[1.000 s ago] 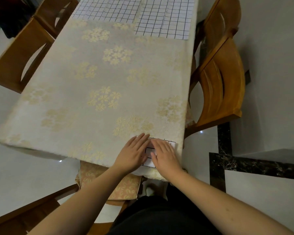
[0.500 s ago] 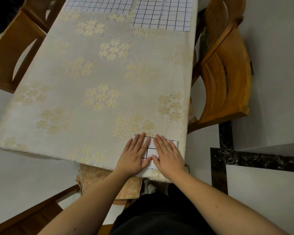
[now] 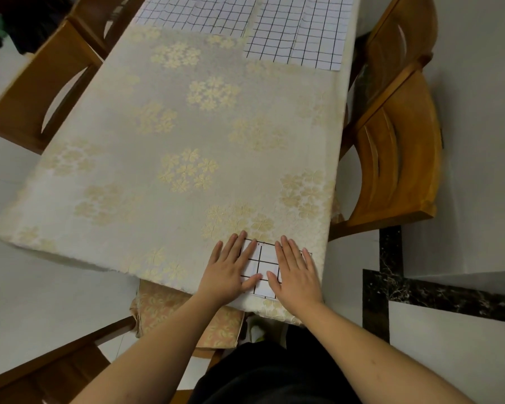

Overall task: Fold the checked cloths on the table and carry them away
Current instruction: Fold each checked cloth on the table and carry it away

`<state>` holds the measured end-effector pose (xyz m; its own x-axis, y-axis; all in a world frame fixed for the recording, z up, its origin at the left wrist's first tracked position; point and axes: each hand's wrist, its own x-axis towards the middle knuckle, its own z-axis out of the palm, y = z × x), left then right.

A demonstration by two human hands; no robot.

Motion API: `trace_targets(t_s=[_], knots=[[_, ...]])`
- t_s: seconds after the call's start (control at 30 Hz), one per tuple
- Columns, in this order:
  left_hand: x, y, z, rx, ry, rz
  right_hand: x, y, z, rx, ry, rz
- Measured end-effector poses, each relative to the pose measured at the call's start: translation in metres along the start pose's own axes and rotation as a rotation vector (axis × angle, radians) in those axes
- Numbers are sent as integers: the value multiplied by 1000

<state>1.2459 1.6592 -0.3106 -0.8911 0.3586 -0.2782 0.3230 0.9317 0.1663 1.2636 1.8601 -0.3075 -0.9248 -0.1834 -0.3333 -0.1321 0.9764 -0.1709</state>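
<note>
Both hands flat, fingers straight, no grip yet: left hand (image 3: 231, 269) and right hand (image 3: 296, 272) press the folded checked cloth (image 3: 263, 268) at the worktop (image 3: 158, 135) near right corner. Looks like the crease-flattening step. Next I'd guess pinch it up; two unfolded checked cloths (image 3: 295, 33) wait at the far end.

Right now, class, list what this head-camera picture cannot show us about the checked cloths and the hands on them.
- Folded checked cloth: head view; the left hand and right hand lie flat over both its sides, so its full outline and number of folds are hidden.
- Two spread checked cloths: far ends cut off by the top edge.
</note>
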Motion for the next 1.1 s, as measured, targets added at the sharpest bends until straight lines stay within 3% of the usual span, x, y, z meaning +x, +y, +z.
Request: trace_targets(t_s=[0.17,0.4,0.63,0.77,1.1], knots=[[2,0,-15,-62,-77,-7,4,14,-22,119,-94,-104],[-7,17,-63,-211,-35,-153,-15,14,-82,561,-154,-5],[-62,40,-90,58,18,-178,-44,-2,-112,144,-96,-133],[-92,60,-90,47,8,-273,-61,-13,-121,-63,-48,-254],[-177,135,-79,-51,49,-596,-128,-11,-102,-185,-66,-561]])
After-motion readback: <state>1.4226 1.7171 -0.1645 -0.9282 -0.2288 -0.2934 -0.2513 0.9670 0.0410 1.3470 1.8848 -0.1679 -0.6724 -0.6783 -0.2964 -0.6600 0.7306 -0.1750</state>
